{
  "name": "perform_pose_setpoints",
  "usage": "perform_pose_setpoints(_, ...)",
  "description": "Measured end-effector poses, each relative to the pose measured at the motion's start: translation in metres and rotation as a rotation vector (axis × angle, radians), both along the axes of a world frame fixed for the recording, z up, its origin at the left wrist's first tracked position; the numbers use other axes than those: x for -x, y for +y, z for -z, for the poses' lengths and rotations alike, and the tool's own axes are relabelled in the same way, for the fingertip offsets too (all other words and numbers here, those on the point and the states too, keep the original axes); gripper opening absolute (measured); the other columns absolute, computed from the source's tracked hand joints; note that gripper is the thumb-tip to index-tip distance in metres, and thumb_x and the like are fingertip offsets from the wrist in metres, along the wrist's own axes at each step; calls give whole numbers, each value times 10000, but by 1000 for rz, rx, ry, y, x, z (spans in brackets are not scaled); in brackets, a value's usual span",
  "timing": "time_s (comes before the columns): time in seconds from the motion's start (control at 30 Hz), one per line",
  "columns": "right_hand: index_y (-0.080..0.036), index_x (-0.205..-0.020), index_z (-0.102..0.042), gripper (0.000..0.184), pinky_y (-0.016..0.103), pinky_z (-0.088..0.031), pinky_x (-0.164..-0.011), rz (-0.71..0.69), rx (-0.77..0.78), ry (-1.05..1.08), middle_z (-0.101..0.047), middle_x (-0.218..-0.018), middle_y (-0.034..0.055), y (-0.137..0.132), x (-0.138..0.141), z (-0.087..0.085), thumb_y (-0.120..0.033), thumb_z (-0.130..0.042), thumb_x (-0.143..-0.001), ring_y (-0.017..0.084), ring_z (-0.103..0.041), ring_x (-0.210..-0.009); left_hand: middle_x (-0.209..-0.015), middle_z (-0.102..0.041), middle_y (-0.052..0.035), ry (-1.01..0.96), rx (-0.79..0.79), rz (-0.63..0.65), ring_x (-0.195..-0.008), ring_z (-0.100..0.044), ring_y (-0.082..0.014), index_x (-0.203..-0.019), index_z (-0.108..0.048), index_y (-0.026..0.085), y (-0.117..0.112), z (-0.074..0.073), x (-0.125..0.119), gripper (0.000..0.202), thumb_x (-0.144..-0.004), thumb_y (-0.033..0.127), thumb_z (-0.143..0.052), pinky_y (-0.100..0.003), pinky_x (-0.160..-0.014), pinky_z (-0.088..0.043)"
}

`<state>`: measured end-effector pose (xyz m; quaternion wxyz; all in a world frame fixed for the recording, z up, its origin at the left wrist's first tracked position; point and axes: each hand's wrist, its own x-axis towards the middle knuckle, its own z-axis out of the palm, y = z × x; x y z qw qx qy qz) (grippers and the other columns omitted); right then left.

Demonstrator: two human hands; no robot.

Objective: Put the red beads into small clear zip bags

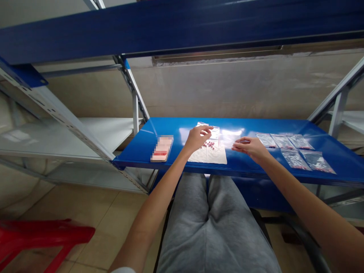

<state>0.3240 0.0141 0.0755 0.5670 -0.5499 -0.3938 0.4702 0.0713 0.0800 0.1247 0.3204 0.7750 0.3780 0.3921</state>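
Note:
My left hand rests over the upper part of a transparent plastic bag, its fingers on the bag. I cannot tell if they grip it. Below lies a white paper sheet, with several small red pieces grouped near its top edge. My right hand hovers with curled fingers and holds nothing. Its fingertips are near another transparent flat bag lying beside the white sheet. Several small sealed plastic bags with red edging lie to the right of that hand.
The hands work on a blue metal shelf in a grey steel rack, with a blue beam overhead. A flat box, blurred out, lies at the shelf's left end. A red stool stands on the tiled floor at the lower left.

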Motion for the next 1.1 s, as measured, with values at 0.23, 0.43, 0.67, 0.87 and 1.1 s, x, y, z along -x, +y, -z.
perform_pose_setpoints(0.23, -111, -722, -699, 287, 261, -647, -603, -27, 91, -321, -720, -666, 69, 15, 12, -31, -165, -954, -602, 215, -753, -596, -1248, -735, -118, 218, -85, 135, -1125, -697, -218, -1217, -732, 147, 26, 22, -39, 356, -899, 88, -584, -359, -1014, -549)
perform_pose_setpoints(0.43, -124, -654, -690, 131, 245, -623, -616, -38, 157, -600, -725, -648, 52, 15, 24, -52, -70, -796, -710, 212, -761, -610, -1215, -746, -120, 258, -87, 145, -1103, -706, -214, -1235, -725, 142, 38, 36, -49, 431, -869, 28, -528, -369, -1024, -549)
perform_pose_setpoints(0.67, -142, -662, -708, 101, 187, -560, -638, -131, 202, -1070, -750, -621, 24, 25, 38, -74, -74, -727, -734, 183, -764, -614, -1320, -683, -155, 98, 130, 233, -960, -720, -213, -1337, -655, 129, 40, 33, -46, 535, -828, 45, -512, -257, -617, -590)
perform_pose_setpoints(0.87, -128, -683, -697, 94, 179, -505, -548, -215, 181, -1285, -752, -625, 58, 40, 47, -76, -77, -726, -756, 180, -752, -599, -1435, -605, -140, 137, 271, 358, -828, -691, -158, -1480, -534, 217, 32, 12, -37, 734, -774, 16, -517, -167, -461, -442)
perform_pose_setpoints(1.1, -105, -758, -727, 26, 194, -495, -538, -275, 179, -1405, -753, -632, 86, 53, 62, -83, -96, -742, -776, 205, -763, -691, -1544, -490, -150, 244, 271, 365, -913, -684, -189, -1578, -378, 251, 27, -2, -27, 840, -789, 106, -628, -188, -515, -497)
